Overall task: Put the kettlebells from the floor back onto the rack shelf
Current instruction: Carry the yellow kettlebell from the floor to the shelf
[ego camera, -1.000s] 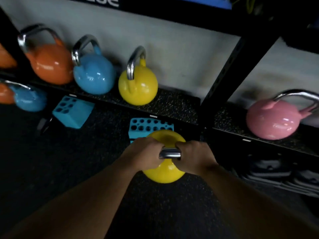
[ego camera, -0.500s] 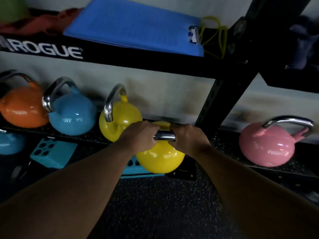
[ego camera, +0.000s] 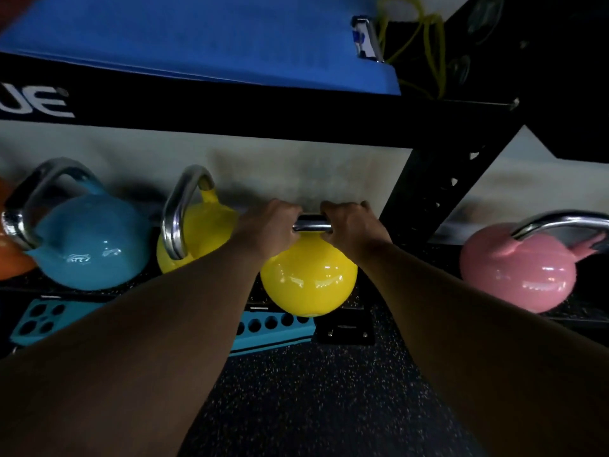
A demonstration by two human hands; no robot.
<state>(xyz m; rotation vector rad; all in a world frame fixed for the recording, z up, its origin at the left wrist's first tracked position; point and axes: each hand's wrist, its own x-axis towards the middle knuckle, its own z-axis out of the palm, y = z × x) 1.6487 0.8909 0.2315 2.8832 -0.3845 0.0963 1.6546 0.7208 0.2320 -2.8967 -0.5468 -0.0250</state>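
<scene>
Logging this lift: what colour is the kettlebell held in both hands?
Yellow kettlebell with a chrome handle, seen in the head view.

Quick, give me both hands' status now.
Left hand: closed on the yellow kettlebell's handle.
Right hand: closed on the same handle.

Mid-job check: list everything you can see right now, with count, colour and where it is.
held kettlebell: 1, yellow, gripped by its steel handle at the shelf's front edge
shelf kettlebells: 4 in view, orange at the left edge, blue, yellow, pink right of the upright
rack: 1, black, white lettering on its beam
mat: 1, blue, on the upper shelf
cord: 1, yellow, upper shelf beside the mat
perforated blocks: 2, teal, on the floor below the shelf, left and centre
floor: black, speckled
left hand: 1, on the handle
right hand: 1, on the handle
</scene>
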